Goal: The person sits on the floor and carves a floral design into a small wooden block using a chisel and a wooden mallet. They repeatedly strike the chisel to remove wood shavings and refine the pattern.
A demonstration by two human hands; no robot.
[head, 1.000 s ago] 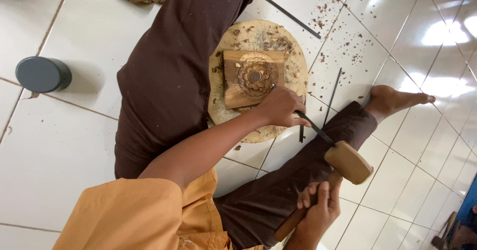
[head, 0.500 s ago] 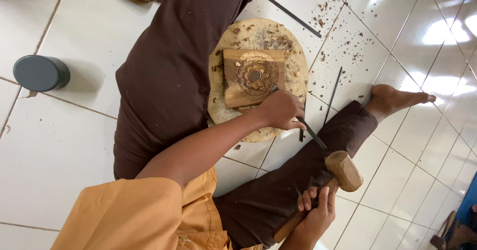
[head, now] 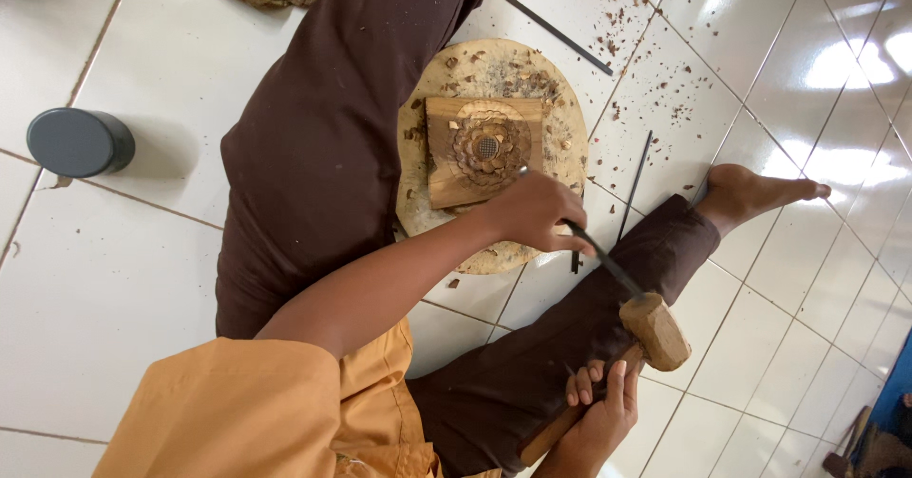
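Note:
A square wooden block (head: pixel 446 169) carved with a flower lies on a round wooden disc (head: pixel 503 55) on the tiled floor between my legs. My left hand (head: pixel 532 214) grips a thin dark chisel (head: pixel 603 261), whose tip rests at the lower right edge of the carving. My right hand (head: pixel 598 413) holds the handle of a wooden mallet (head: pixel 655 331). The mallet's head sits against the chisel's rear end, above my brown trouser leg.
A dark grey cylindrical container (head: pixel 81 143) stands on the tiles at the left. Two thin dark tools lie loose, one (head: pixel 560 22) above the disc and one (head: pixel 635 183) to its right. Wood chips are scattered around. My bare foot (head: pixel 760 193) is at the right.
The mallet head dipped slightly away from the chisel's end and now rests against it again. My left hand and the chisel stay on the carving.

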